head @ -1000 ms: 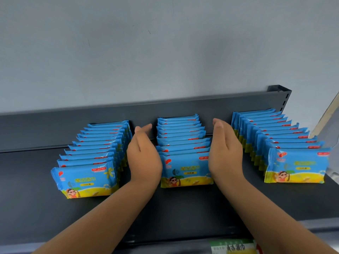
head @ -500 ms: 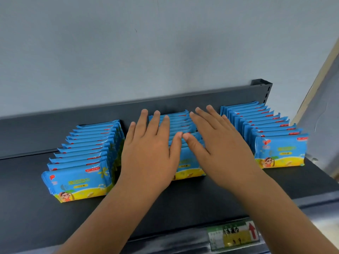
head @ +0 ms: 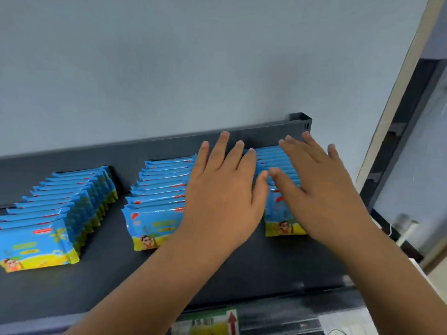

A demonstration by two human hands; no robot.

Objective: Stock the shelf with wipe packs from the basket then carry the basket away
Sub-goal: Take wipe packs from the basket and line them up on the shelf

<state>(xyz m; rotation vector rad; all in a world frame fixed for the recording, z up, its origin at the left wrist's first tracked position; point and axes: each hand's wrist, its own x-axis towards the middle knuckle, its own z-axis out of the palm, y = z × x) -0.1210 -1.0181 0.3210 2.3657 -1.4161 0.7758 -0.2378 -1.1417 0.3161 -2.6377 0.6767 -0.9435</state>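
L hand (head: 223,199): lying flat, fingers spread, over gap betw mid row (head: 159,201) & R row (head: 278,165)
R hand (head: 324,197): resting flat, spread wide, on R row
Pack print: too blurred to read
Shelf tag (head: 205,322): showing red arrow

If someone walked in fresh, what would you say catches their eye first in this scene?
First, the two bare hands spread flat, palms down: the left hand between the middle and right rows, the right hand over the right row of wipe packs. Next, the bright blue-and-yellow packs, standing in three neat rows on the dark grey shelf, with the left row and middle row uncovered.
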